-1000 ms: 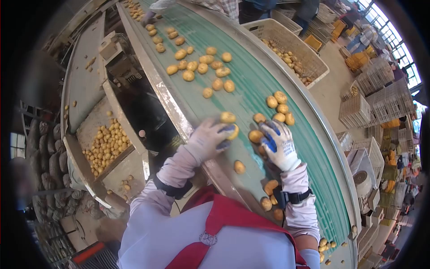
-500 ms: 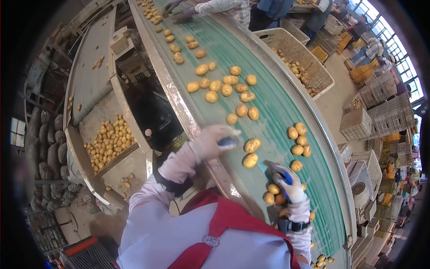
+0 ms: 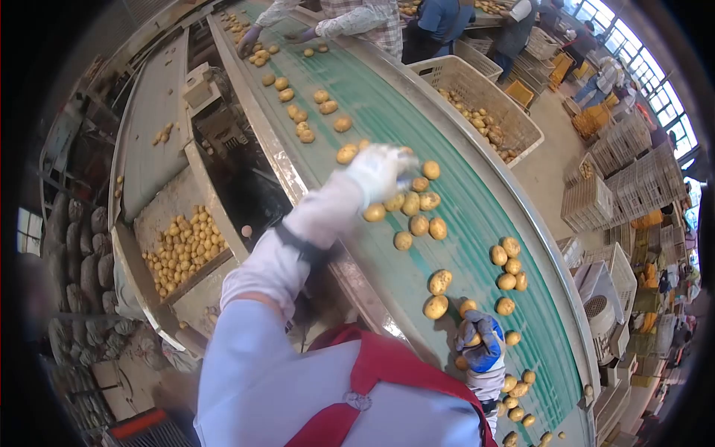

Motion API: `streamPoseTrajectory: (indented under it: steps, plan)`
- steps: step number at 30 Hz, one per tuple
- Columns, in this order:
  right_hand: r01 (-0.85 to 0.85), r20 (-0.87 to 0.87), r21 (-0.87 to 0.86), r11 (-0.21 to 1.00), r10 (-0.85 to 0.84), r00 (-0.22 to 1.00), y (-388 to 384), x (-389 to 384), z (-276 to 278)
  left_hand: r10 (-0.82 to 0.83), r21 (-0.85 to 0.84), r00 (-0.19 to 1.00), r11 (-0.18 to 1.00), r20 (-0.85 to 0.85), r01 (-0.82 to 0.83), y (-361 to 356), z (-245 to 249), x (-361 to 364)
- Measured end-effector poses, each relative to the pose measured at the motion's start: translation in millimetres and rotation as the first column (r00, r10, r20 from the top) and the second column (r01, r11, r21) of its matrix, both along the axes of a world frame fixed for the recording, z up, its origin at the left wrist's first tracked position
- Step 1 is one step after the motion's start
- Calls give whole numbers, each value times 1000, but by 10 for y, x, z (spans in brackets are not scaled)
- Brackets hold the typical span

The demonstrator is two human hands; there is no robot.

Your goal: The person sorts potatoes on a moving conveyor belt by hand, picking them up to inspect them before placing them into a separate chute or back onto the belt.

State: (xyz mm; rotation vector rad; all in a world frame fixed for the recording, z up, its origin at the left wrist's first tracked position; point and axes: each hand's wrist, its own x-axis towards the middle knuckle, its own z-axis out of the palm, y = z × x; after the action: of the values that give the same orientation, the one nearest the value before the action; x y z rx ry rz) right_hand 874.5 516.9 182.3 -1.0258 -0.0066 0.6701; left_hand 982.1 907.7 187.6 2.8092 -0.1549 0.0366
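Note:
Potatoes (image 3: 438, 283) lie scattered over the green conveyor belt (image 3: 477, 216). My left hand (image 3: 376, 173), in a white glove, reaches across the belt over a cluster of potatoes (image 3: 411, 203). Motion smears its fingers, and their grip does not show. Lower on the belt, my right hand (image 3: 484, 344) is turned so its blue and grey glove palm shows. Its fingers curl around a potato (image 3: 472, 340). Another potato (image 3: 467, 307) lies just above those fingertips, and several potatoes (image 3: 514, 387) rest beside the wrist.
A metal rail (image 3: 279, 153) borders the belt on my side. Left of it, a bin (image 3: 216, 261) holds many potatoes. Across the belt stands a crate (image 3: 521, 119) with potatoes. A co-worker's gloved hands (image 3: 302, 36) work farther up the belt.
My left hand has moved forward and right over the potato cluster. My right hand has turned palm-up with a potato in it. The belt's potatoes have shifted toward me.

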Motion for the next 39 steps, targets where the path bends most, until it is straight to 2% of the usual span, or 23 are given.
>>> streamPoseTrajectory:
  steps: [2, 4, 7, 9, 12, 13, 14, 16, 17, 19, 21, 22, 23, 24, 26, 27, 31, 33, 34, 35, 37, 38, 39]
  plan:
    - [-44, -49, -25, 999, 42, 998, -1, -14, 39, 119, 90, 992, 989, -54, -113, 158, 23, 279]
    - [-79, -35, -66, 995, 77, 996, 94, -37, 49, 336, 317, 881, 920, -334, -230, 372, -351, 520]
    - [-110, -79, -147, 983, 99, 992, 402, 8, 87, 297, 305, 871, 935, -391, -182, 452, -667, 596]
    - [-131, -127, -127, 983, 115, 985, 309, -36, 102, 204, 346, 880, 937, -428, -49, 242, -410, 454]
    - [-95, -5, -177, 980, 96, 995, 351, 36, 181, -23, -274, 953, 960, -301, -64, 65, -113, 91]
    - [-76, 49, -187, 979, 87, 995, 300, 78, 177, -64, -454, 982, 891, -179, -25, -23, -54, -118]
    - [-57, 89, -215, 975, 78, 993, 586, 189, 171, -155, -780, 954, 616, -255, -108, 210, -96, -218]
    - [-18, 112, -128, 992, 33, 993, 451, 240, 171, -367, -966, 902, -34, -228, -258, -201, -114, -687]
    - [22, 137, -38, 999, -17, 990, 436, 271, 193, -457, -903, 879, -308, -136, -300, -417, -126, -919]
    - [-7, 273, -182, 983, 57, 960, 655, 253, 356, -544, -782, 792, -352, -277, -515, -748, 189, -1289]
    - [-155, 407, -393, 906, 323, 855, 1054, 245, 574, -487, -877, 842, -271, -232, -398, -734, 133, -1539]
    - [-176, 599, -504, 845, 489, 634, 1118, 199, 644, -432, -948, 883, -162, -182, -275, -777, 116, -1739]
    - [-161, 709, -605, 780, 619, 338, 1207, 153, 666, -362, -946, 914, -185, -185, -265, -724, 217, -1938]
    - [-243, 701, -597, 765, 644, 304, 1245, 39, 663, -339, -943, 921, -196, -191, -268, -716, 184, -2178]
    - [-433, 645, -576, 693, 711, 280, 1379, -131, 632, -336, -736, 883, -495, -328, -462, -652, 53, -2562]
    - [-455, 637, -576, 678, 722, 269, 1458, -205, 592, -317, -728, 888, -512, -334, -457, -656, 10, -2728]
    - [-818, 600, -391, 421, 791, 121, 1951, -501, 402, -237, -604, 927, -705, -292, -371, -649, -63, -3296]
    - [-899, 603, -344, 270, 798, 9, 2098, -625, 307, -199, -661, 976, -721, -89, -208, -621, -146, -3582]
    - [-919, 532, -317, 237, 846, 34, 2112, -695, 303, -180, -588, 872, -675, -455, -447, -667, -688, -3943]
    - [-936, 505, -295, 192, 863, 17, 2360, -610, 308, -161, -553, 864, -709, -477, -437, -456, -730, -4098]
    - [-877, 572, -337, 343, 814, 98, 2390, -570, 286, 158, -696, 835, -644, -527, -318, -369, -797, -4505]
    - [-875, 443, -271, 400, 859, 256, 2339, -519, 261, 184, -546, 806, -815, -563, -195, -334, -1134, -4788]
    - [-868, 368, -326, 375, 896, 248, 2363, -424, 225, 192, -363, 775, -930, -603, -52, -282, -1487, -5104]
